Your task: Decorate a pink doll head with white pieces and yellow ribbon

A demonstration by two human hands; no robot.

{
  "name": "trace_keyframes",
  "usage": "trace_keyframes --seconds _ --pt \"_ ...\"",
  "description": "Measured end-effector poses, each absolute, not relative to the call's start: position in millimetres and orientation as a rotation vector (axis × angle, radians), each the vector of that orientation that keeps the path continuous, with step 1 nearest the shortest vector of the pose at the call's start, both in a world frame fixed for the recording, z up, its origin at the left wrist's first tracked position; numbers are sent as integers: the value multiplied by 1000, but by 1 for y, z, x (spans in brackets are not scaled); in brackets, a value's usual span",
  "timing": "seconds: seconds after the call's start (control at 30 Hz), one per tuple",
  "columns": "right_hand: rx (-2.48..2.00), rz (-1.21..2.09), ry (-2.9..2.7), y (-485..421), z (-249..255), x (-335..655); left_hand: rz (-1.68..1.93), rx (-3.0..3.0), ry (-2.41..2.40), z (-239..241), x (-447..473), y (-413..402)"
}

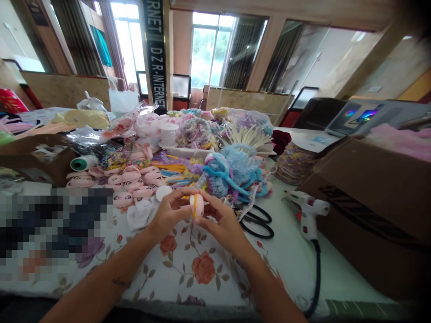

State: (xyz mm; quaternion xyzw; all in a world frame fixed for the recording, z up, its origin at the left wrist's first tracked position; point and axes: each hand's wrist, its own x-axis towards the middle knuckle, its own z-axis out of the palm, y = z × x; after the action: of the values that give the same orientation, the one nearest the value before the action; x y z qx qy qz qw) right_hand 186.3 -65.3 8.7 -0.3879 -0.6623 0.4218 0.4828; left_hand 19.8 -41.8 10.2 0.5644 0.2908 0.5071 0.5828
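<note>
Both hands hold a small pale pink doll head [199, 206] with a yellow-orange strip around it, just above the flowered tablecloth. My left hand [173, 208] grips its left side between thumb and fingers. On the right side, the fingertips and thumb of my right hand [217, 215] press against it. Several similar doll heads [134, 184] with painted eyes lie to the left. A white round disc [164, 193] and a crumpled white piece [138, 214] are close to my left hand. Black-handled scissors [257, 222] rest beside my right hand.
A white glue gun [308, 211] with a black cord lies at the right, beside a large cardboard box [370, 206]. Blue yarn and netting [232, 170] are heaped ahead. A ribbon spool [168, 134], a thread cone [84, 163] and an open carton [33, 157] stand farther back.
</note>
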Motion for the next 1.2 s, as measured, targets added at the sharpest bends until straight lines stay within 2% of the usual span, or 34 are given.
trace_keyframes --seconds 0.7,1.2 --pt "-949 932 -1562 -67 8 185 968 1097 543 12 12 -37" --pt "-904 938 -1527 -64 2 180 1154 1134 642 9 23 -47"
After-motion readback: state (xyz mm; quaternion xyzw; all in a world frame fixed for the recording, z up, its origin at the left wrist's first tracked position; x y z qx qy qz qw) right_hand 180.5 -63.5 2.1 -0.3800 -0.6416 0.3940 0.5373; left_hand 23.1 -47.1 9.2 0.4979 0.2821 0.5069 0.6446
